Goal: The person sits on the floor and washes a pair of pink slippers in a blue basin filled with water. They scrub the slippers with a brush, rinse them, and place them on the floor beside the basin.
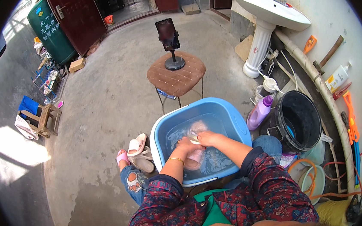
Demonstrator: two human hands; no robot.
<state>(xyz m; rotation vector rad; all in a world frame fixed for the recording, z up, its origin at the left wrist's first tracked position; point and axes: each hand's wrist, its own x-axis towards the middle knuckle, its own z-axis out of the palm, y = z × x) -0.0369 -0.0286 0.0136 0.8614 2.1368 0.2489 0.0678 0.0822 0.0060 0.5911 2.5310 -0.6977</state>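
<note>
A blue plastic basin (pixel 216 171) with a white outer side holds cloudy water. My left hand (pixel 188 146) and my right hand (pixel 209 138) meet over its middle, at a small pale object (pixel 194 140) that they partly cover; its kind cannot be told. A pink slipper (pixel 192 162) lies partly under water beneath my hands, its toe end towards me. Past my hands a pale pink, blurred part (pixel 198 125) shows in the water. Outside the basin's left side, beige slippers (pixel 141 163) and a white-strapped slipper (pixel 137 145) lie on the concrete.
Beyond the basin stands a brown padded stool (pixel 178 84) bearing a phone (pixel 167 35) on a stand. To the right are a purple detergent bottle (pixel 259 114), a black bucket (pixel 299 122), an orange hose (pixel 312 179) and a white pedestal washbasin (pixel 269 11). A small wooden stool (pixel 48 119) stands left.
</note>
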